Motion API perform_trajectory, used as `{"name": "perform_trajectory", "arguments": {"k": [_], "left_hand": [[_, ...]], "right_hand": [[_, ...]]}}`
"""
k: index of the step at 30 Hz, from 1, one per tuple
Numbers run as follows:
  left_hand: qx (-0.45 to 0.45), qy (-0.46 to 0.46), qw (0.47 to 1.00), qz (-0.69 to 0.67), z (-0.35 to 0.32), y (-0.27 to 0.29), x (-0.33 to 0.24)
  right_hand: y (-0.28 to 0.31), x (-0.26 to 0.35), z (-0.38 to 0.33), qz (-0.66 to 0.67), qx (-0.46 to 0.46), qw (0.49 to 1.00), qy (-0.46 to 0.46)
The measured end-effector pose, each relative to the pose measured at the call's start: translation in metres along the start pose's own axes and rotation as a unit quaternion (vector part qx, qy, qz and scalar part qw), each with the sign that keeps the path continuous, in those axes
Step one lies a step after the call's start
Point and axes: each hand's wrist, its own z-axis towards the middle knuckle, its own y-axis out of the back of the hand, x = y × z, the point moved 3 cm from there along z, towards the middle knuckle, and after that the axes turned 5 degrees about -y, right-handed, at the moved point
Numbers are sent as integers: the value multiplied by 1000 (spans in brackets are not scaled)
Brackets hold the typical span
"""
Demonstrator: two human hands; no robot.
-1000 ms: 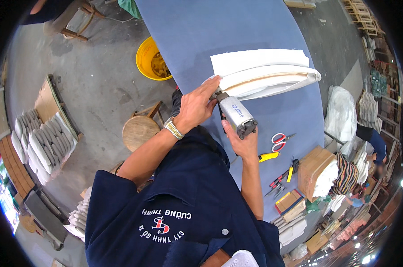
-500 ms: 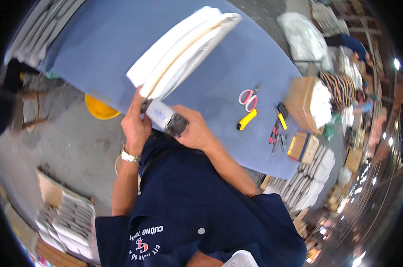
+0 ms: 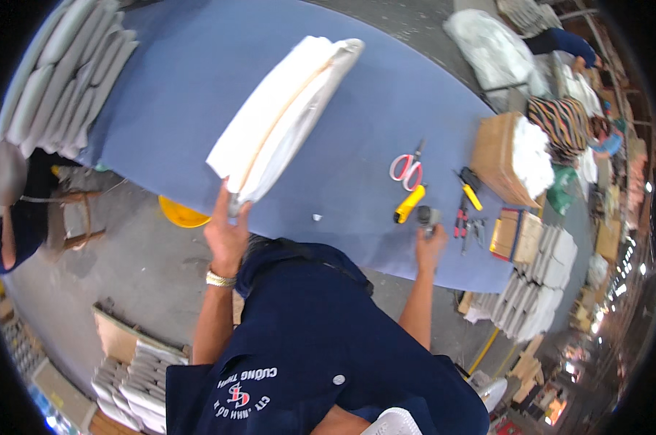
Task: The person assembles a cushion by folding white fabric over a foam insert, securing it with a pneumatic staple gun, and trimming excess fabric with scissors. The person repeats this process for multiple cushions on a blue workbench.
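At twelve o'clock we see a plain dusty-blue surface [image 3: 357,138]; toward eleven, a white padded piece [image 3: 259,127] with a tan line along its length. Near two o'clock we note red-and-white handles on the scissors [image 3: 414,162]. Around three sit a yellow-and-black cutter [image 3: 410,204], a grey-and-dark tool [image 3: 431,216] and red-and-black pliers [image 3: 461,217]; farther out, we find a brown carton [image 3: 492,159] and a bundle [image 3: 560,125] striped dark and orange-tan. At nine, a yellow bucket [image 3: 179,212]; at six, our navy shirt [image 3: 299,326], its emblem [image 3: 237,395] red and white.
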Motion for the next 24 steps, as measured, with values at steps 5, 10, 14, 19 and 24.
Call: {"name": "perform_trajectory", "arguments": {"k": [5, 10, 14, 19, 24], "left_hand": [[26, 11, 999, 17, -3, 1, -8], [45, -12, 999, 28, -11, -6, -16], [92, -102, 987, 78, -8, -6, -21], [135, -138, 980, 45, 30, 10, -3], [173, -124, 976, 38, 84, 44, 21]], "right_hand": [[-22, -17, 16, 52, -9, 994, -95], [-34, 17, -10, 63, -88, 992, -68], [-36, 87, -47, 200, -14, 980, -2], [-89, 175, -106, 261, 251, 931, 54], [-100, 219, -120, 215, 235, 943, 99]]}}
